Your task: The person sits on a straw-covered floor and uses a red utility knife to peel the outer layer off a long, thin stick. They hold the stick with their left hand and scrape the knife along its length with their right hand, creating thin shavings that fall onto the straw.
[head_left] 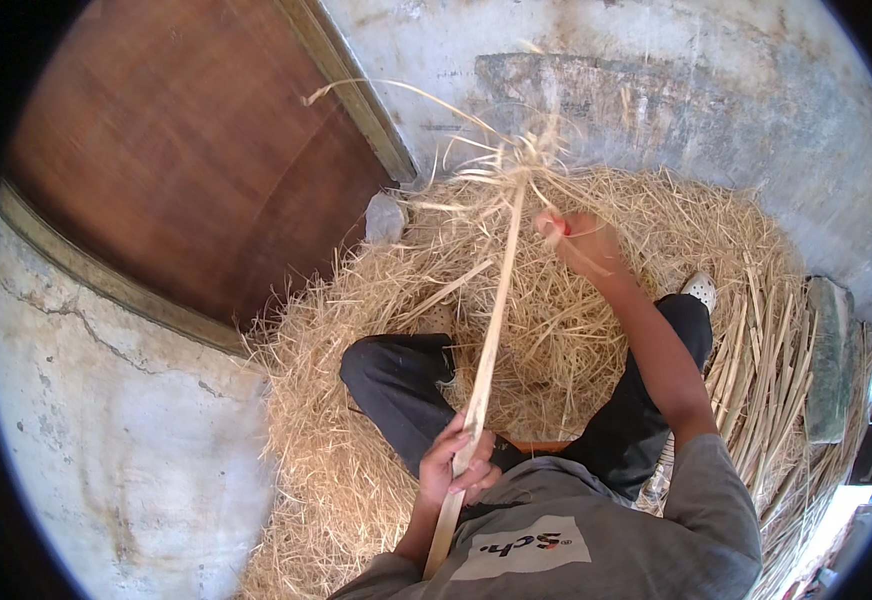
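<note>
A: Where is the long, flat, straw-yellow stalk (496, 320) held?
B: Over the lap, slanting from about 6 o'clock in the view up to 1 o'clock, where its far end is split into thin, curling, pale fibre strips (526, 155). One longer strip is thrown out towards 11 o'clock.

A: How is it gripped?
B: Its lower part is clasped in the left hand (456, 465), at 6 o'clock; the fingers are wrapped around it.

A: And the right hand (590, 243)?
B: It is raised at 2 o'clock, just beside the frayed end. Its fingers are curled, and a small, bright red thing (562, 228) is seen at them. The hand is blurred, so whether that thing is grasped cannot be told.

A: What is found around them?
B: Bent legs in black cloth trousers (396, 385) are spread on a wide heap of loose, dry, golden straw (326, 450). A white, dark-speckled shoe (700, 290) is seen at 3 o'clock.

A: And farther out?
B: Thicker tan, dry stems (761, 350) are laid between 3 and 4 o'clock, with a grey-green, oblong slab (829, 370) beside them. At 11 o'clock a pale grey, rough stone (386, 218) is placed near a reddish-brown, framed panel (196, 150). The heap is backed by a stained, grey-white plaster wall (656, 110) at 1 o'clock.
</note>
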Demonstrator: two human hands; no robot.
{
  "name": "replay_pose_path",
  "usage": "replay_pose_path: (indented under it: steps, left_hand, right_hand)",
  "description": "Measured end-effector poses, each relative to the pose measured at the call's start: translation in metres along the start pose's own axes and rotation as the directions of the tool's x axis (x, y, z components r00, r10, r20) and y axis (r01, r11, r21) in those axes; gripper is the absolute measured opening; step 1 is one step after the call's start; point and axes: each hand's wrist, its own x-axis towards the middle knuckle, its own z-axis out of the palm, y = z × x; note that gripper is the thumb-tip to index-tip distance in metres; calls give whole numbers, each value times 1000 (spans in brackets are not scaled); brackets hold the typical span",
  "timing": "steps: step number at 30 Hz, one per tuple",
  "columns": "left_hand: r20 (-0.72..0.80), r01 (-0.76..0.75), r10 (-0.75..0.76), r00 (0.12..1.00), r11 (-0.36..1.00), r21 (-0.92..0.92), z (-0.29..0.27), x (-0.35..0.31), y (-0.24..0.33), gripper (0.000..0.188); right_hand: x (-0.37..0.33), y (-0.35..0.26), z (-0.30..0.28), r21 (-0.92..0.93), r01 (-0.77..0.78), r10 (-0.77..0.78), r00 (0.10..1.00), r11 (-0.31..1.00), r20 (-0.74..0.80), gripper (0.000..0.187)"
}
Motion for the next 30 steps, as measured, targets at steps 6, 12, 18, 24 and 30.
replay_pose_path:
  steps: [6,12,18,24,30]
  left_hand:
    - [4,-16,16,1000,1000,18,6,11,9,54]
    - [-80,-7,12,997,998,66,15,12,3,57]
    - [-98,5,11,995,987,162,21,7,0,57]
    - [-162,34,11,987,962,272,26,3,-2,58]
    - [-158,16,32,987,956,294,30,3,-1,59]
  right_hand:
    - [-74,-20,41,-17,638,-636,765,770,-102,69]
    - [-56,-11,46,-30,544,-544,834,838,-94,70]
    - [-67,-18,45,41,544,-540,838,838,-84,71]
    - [-37,-11,40,27,429,-418,892,903,-169,70]
    - [-61,-13,45,51,544,-530,832,838,-163,64]
